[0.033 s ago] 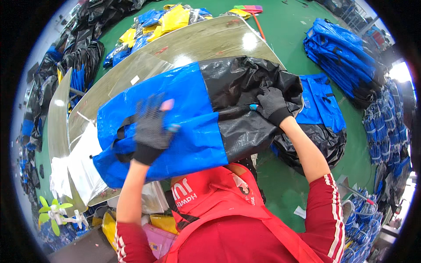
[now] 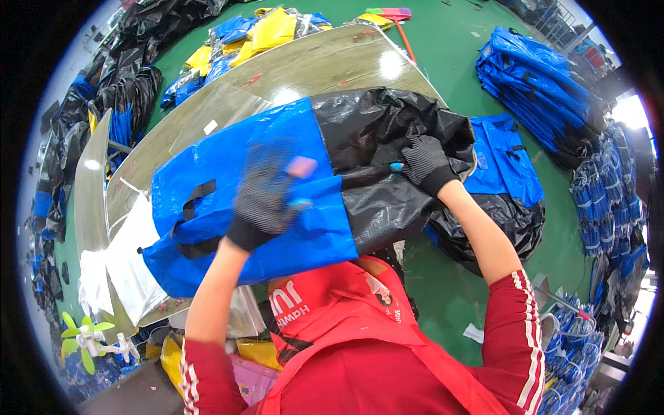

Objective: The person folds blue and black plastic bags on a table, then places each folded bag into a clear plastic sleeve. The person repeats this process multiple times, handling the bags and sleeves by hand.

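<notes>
Head view, the only one. Blue-and-black woven-plastic bag (image 2: 328, 204) lying flattened across the desk (image 2: 346, 52), blue end left, crumpled black end right. Left hand (image 2: 266, 190), gloved, motion-blurred, over the blue part, fingers spread, not closed on anything visible; cannot tell if touching. Right hand (image 2: 425, 162), gloved too, on the black part, fingers bent; cannot tell whether pinching a fold or only pressing.

Handling, by the look: light for the size, soft, floppy, glossy so probably slippery bare-handed. Not fragile, but prone to creasing. For lifting, take hold at the black webbing straps (image 2: 201, 189) on the blue end. For a flat hold, pinch opposite edges, hands wide apart, to limit sagging. Second blue-and-black bag (image 2: 503, 159) just beside, to the right.
</notes>
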`<state>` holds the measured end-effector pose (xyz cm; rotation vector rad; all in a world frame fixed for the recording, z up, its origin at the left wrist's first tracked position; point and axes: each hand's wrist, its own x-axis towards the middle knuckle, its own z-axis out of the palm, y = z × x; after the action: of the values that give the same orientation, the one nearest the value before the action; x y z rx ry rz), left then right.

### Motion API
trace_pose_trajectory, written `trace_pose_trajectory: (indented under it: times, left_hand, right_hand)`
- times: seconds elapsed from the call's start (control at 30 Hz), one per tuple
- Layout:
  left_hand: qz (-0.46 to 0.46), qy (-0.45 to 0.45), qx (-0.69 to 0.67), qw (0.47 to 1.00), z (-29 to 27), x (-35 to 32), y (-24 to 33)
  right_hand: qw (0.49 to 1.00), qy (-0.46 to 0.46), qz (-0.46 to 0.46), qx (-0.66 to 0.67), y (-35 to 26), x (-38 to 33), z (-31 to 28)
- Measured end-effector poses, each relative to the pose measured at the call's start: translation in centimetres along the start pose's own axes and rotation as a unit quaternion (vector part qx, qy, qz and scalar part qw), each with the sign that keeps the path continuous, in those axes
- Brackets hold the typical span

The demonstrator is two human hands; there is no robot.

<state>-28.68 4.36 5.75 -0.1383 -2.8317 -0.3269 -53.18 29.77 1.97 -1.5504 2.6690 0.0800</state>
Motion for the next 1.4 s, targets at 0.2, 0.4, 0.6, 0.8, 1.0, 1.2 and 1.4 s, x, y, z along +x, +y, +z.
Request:
trace_pose_trajectory:
  times: [0.2, 0.4, 0.6, 0.8, 1.0, 1.2, 1.4]
  left_hand:
    - [0.076, -0.090, 0.037, 0.992, 9.3, 4.5, 1.2]
    - [0.178, -0.139, -0.033, 0.974, 6.8, 4.2, -0.7]
    - [0.144, -0.237, -0.152, 0.949, 5.4, 3.8, -0.4]
    - [0.190, -0.253, -0.154, 0.936, 3.1, 1.2, -1.1]
    - [0.173, -0.282, -0.195, 0.923, -0.6, -0.6, -3.4]
    - [-0.128, -0.173, -0.286, 0.934, -8.9, -13.1, -9.6]
    - [-0.494, 0.375, -0.388, 0.682, -4.3, -27.2, -7.8]
  right_hand:
    - [0.975, 0.192, -0.079, 0.082, -4.3, -7.1, -5.1]
    - [0.963, 0.237, -0.063, 0.110, -7.2, -11.5, -1.8]
    - [0.978, 0.111, -0.113, 0.132, -1.8, 0.1, -9.2]
    - [0.984, -0.155, -0.021, 0.088, -0.5, 12.6, -5.3]
    - [0.993, -0.097, 0.073, 0.005, 1.1, 11.6, -2.0]
    - [0.980, -0.163, 0.107, 0.046, 1.4, 10.8, -3.2]
    - [0.979, -0.169, 0.108, 0.046, 1.8, 12.0, -1.8]
